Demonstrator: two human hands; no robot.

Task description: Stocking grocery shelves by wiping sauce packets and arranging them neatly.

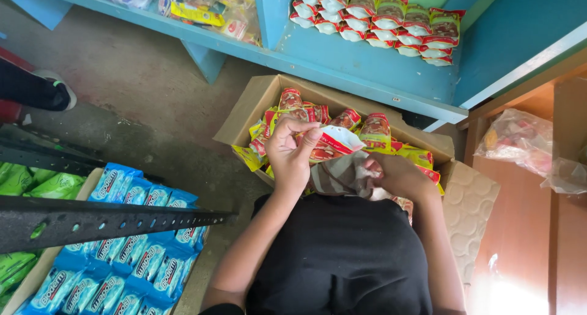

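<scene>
Down at the near edge, the black shirt (342, 254) fills the bottom of the view, and both forearms rise from it toward the box. The left hand (292, 150) is up front, fingers pinched shut on the top edge of a red-and-white sachet (330, 142), holding it just above the open carton (244, 116). The right hand (397, 175) sits lower and closer, curled against a striped cloth (342, 174); whether its grip has anything in it I cannot tell, the fingers are hidden. For a clean job here, my judgement is to keep that pinch on the sealed edge and not the soft middle (these packs buckle easily), and lift straight up so the neighbours in the carton stay put. Beyond the carton, the blue shelf (367, 64) carries a neat overlapping row of matching sachets (379, 21). Off to the left, a tray of blue packets (122, 254) lies under a black perforated bar (110, 220).
</scene>
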